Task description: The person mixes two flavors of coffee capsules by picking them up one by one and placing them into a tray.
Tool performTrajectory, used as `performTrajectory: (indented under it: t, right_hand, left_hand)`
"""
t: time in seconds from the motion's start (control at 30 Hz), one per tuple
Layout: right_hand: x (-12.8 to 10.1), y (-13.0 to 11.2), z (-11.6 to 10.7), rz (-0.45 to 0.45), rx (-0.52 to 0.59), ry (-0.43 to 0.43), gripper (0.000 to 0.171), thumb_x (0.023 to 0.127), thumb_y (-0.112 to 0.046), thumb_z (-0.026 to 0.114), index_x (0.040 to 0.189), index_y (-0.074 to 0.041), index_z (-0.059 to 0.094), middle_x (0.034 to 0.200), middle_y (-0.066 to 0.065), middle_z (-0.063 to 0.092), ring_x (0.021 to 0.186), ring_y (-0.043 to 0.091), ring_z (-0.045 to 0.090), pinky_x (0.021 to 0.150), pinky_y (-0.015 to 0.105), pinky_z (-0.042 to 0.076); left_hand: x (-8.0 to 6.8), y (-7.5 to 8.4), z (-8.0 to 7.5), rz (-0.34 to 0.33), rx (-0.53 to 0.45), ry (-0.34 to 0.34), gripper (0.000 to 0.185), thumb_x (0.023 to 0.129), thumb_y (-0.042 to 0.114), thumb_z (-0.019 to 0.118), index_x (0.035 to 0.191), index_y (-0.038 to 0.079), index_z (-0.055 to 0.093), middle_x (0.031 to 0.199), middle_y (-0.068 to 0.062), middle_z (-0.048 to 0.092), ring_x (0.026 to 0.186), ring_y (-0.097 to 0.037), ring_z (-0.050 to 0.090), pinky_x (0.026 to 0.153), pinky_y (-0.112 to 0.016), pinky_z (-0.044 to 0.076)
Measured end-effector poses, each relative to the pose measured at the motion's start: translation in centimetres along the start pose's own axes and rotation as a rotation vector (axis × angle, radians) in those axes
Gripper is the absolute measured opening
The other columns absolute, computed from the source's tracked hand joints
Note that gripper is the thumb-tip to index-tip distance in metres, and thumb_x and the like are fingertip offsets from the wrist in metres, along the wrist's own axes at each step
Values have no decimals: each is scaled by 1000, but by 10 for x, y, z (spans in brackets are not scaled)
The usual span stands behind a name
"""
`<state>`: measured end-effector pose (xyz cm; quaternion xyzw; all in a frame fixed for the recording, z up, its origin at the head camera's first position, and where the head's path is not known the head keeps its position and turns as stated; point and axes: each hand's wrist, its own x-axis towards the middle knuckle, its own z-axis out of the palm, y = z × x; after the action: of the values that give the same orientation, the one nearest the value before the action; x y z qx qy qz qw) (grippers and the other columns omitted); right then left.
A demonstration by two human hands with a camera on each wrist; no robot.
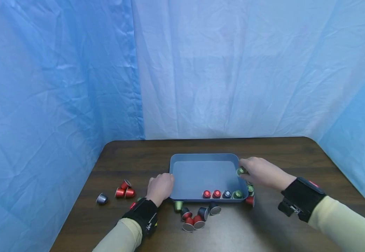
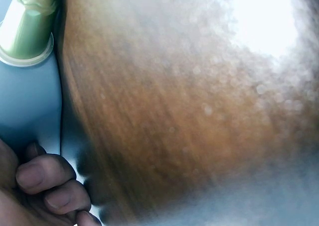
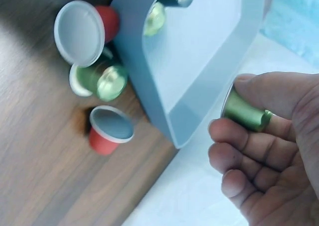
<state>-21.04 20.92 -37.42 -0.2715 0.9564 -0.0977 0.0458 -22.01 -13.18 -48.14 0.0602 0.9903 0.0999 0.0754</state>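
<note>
A blue-grey tray lies on the table, with a row of coffee capsules along its near side: two red, one dark blue and one green. My right hand pinches another green capsule between thumb and fingers, above the tray's right rim. At the tray's left edge is my left hand, its curled fingers gripping the tray's side. In the left wrist view, a green capsule stands by the tray wall.
Several loose red and dark capsules lie in front of the tray. Red capsules and a dark blue one sit to the left. Red and green capsules lie beside the tray's right wall. Blue sheets hang around the table.
</note>
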Motion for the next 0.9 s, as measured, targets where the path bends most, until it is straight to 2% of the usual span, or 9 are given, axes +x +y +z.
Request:
performTrajectory:
  t: [0.13, 0.43, 0.63, 0.77, 0.9]
  right_hand:
    - [7, -9, 1, -3, -1, -14, 18, 88, -15, 81, 101, -10, 69, 83, -5, 67, 73, 7, 61, 68, 30, 57]
    - [20, -27, 5, -39, 6, -30, 16, 88, -15, 81, 99, -10, 71, 81, -5, 65, 71, 8, 58, 70, 29, 56]
    - [27, -38, 9, -73, 13, -50, 14, 89, -17, 81, 97, -12, 70, 79, -7, 63, 70, 6, 56, 69, 27, 54]
    - [30, -45, 12, -111, 13, -48, 17, 87, -17, 82, 99, -11, 70, 82, -5, 66, 74, 8, 61, 73, 30, 57]
    - [33, -51, 16, -129, 4, -58, 19, 88, -17, 82, 102, -10, 71, 85, -3, 68, 78, 10, 63, 77, 32, 59]
  left_hand:
    - [0, 0, 0, 4, 0, 1, 23, 107, 21, 53, 111, 6, 69, 86, -4, 63, 84, -25, 63, 81, -52, 48]
    - [0, 0, 1, -43, -79, 17, 29, 108, 25, 48, 101, 8, 70, 79, -3, 61, 84, -26, 64, 83, -53, 47]
    - [0, 0, 1, -23, -41, 4, 24, 107, 22, 51, 107, 7, 70, 83, -4, 63, 84, -25, 64, 82, -52, 47]
    - [0, 1, 1, -4, 3, -9, 21, 106, 21, 54, 110, 7, 69, 88, -5, 65, 85, -25, 63, 81, -52, 47]
    - [1, 3, 1, -13, 1, -9, 21, 106, 21, 54, 111, 7, 69, 89, -5, 66, 86, -25, 64, 82, -52, 47]
